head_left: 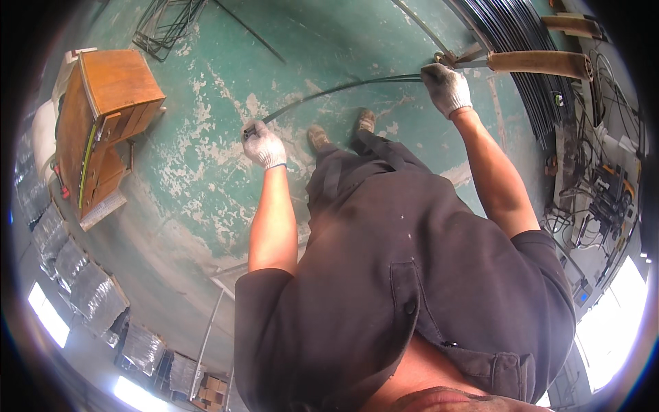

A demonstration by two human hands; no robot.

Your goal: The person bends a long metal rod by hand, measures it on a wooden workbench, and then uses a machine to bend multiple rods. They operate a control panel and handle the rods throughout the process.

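Observation:
A pair of thin dark rods (343, 87), apparently metal, spans the space between my hands above the floor, looking bowed in this wide view. My left hand (263, 145), in a white knitted glove, is closed round their left end. At the right, my right hand (447, 90), gloved the same way, grips them close to a brown padded bar (539, 63). A small metal fitting (446, 58) shows just beyond the right-hand knuckles; whether the hand touches it, I cannot tell. My fingers hide the rods' ends.
Long dark rods (525, 41) lie stacked at the far right. A wooden desk (123, 79) stands on the left, with a yellow tape measure along its edge. Bent wire frames (165, 27) rest on the worn green floor (206, 103). Tools and cables (604, 199) crowd the right side.

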